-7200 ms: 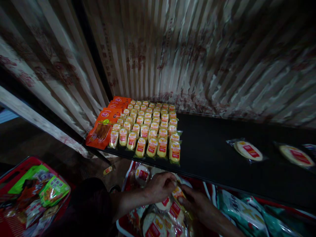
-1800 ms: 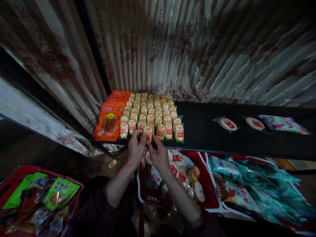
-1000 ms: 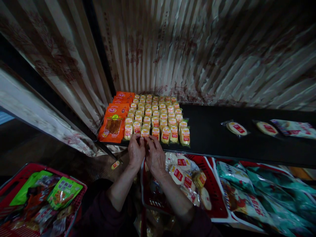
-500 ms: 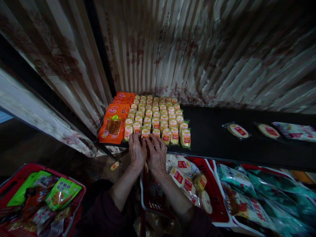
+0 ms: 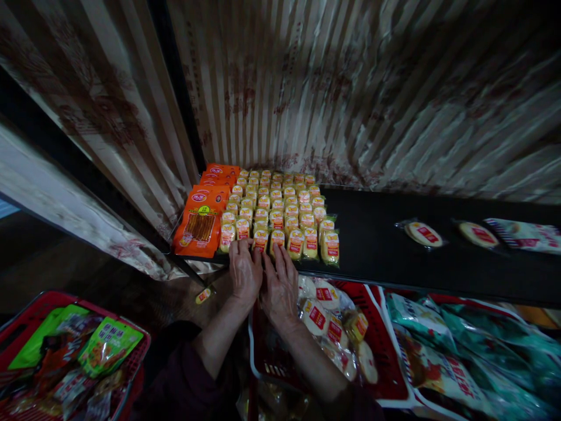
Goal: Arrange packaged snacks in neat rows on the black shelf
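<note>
Several small yellow snack cakes (image 5: 295,242) in clear wrappers with red and white labels stand upright in close rows on a black shelf (image 5: 372,234). My left hand (image 5: 245,272) is at the front row, its fingertips touching the packets at the shelf edge. Close beside it, my right hand (image 5: 280,286) reaches up with fingers stretched and somewhat spread, against the lower front of a snack cake (image 5: 277,238). Neither hand lifts anything; the thumbs are mostly hidden. Orange snack bags (image 5: 199,219) lie in a column left of the rows.
Below the shelf, a red basket (image 5: 385,351) holds loose wrapped cakes, beside a basket of teal-and-white bags (image 5: 421,318). Another red basket (image 5: 144,345) with mixed snacks stands at left. Flat round packets (image 5: 424,233) lie farther right on the shelf. One packet (image 5: 203,296) is on the floor.
Both hands have drawn back slightly toward me, baring more of the front packets. My right hand's fingers have come away from the packet between the hands and spread a little.
</note>
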A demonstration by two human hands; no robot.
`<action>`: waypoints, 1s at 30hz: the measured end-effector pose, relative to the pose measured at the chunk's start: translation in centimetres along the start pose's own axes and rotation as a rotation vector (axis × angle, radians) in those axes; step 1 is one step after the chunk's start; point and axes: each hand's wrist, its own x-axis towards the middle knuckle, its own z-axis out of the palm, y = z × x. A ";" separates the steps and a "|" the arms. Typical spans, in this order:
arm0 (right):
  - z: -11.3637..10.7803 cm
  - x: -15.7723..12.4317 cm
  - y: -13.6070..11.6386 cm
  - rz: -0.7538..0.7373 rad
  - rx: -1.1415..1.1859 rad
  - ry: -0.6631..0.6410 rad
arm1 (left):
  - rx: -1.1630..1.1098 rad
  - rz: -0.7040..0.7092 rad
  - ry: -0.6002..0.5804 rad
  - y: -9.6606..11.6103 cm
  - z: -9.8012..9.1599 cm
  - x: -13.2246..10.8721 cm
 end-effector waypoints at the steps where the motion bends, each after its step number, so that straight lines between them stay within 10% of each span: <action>1: 0.0 0.0 0.0 0.003 -0.011 -0.010 | 0.002 0.002 -0.007 0.0 0.0 0.0; 30: 1.2 0.6 2.2 0.008 0.094 -0.054 | 0.021 0.054 -0.027 0.3 1.0 -0.3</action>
